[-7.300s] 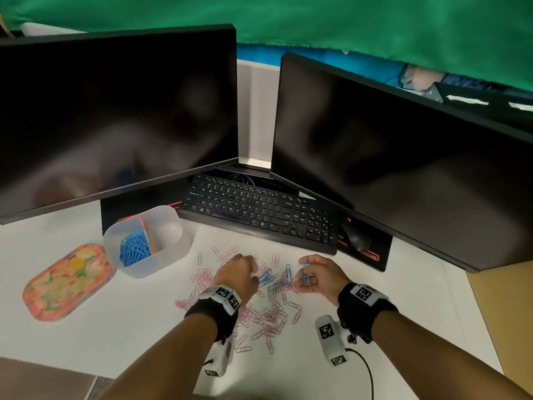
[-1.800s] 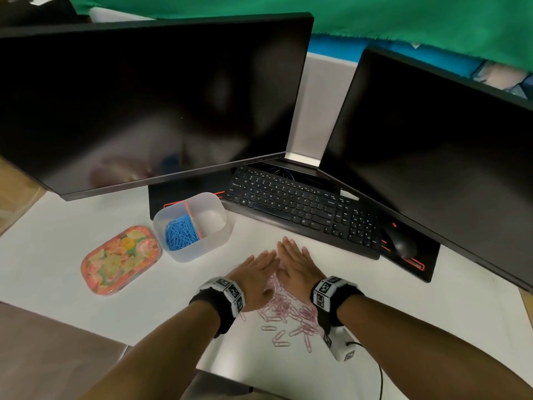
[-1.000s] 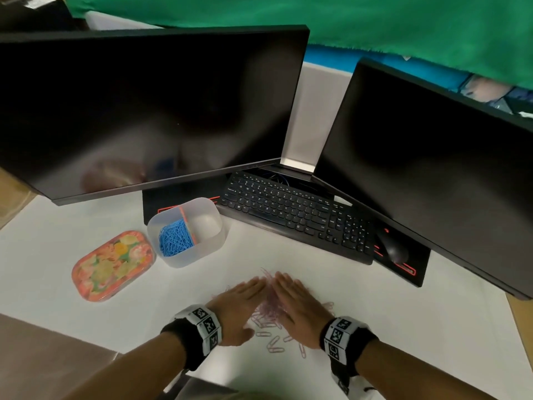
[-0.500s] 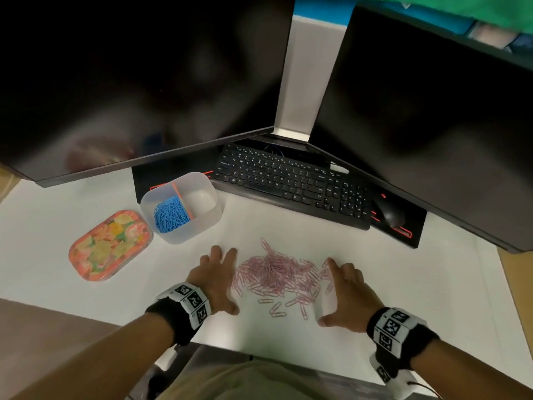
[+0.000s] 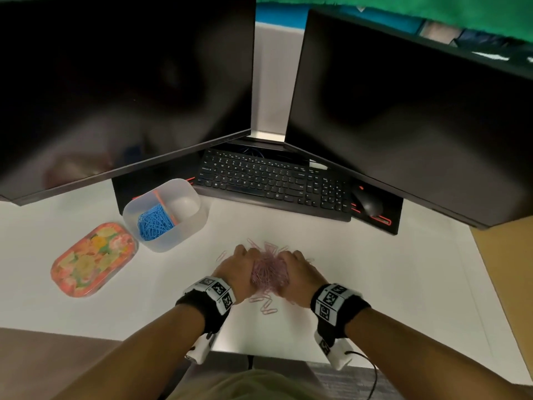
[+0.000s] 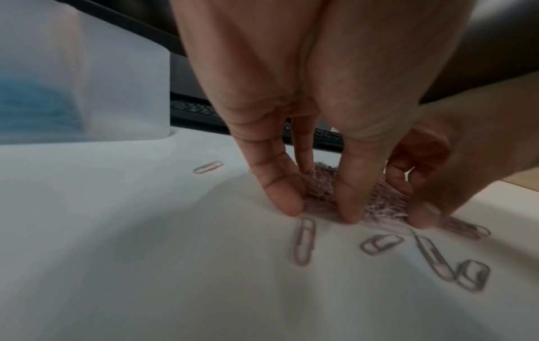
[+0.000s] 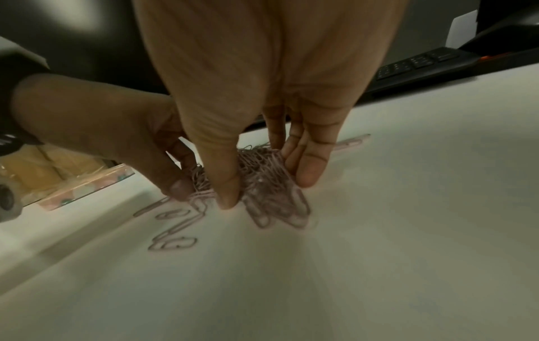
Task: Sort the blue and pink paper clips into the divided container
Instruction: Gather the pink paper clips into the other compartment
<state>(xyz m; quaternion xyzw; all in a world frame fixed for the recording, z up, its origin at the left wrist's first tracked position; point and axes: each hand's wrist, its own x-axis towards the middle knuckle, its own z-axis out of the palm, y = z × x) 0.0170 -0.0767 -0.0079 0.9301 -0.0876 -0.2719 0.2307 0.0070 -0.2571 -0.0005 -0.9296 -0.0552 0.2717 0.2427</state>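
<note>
Both hands stand on edge on the white counter (image 5: 360, 272), left hand (image 5: 236, 269) and right hand (image 5: 300, 272) cupping a heap of pink wire paper clips (image 5: 269, 272) squeezed between them. A few strays lie just behind the wrists. Beyond the left hand stands the translucent divided plastic container (image 5: 187, 223), blue paper clips (image 5: 154, 223) filling its left compartment.

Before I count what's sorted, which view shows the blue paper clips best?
The head view: the blue paper clips lie in the left compartment of the divided container, seen from above. The left wrist view shows only a blue blur through the container wall. The right wrist view shows none.
</note>
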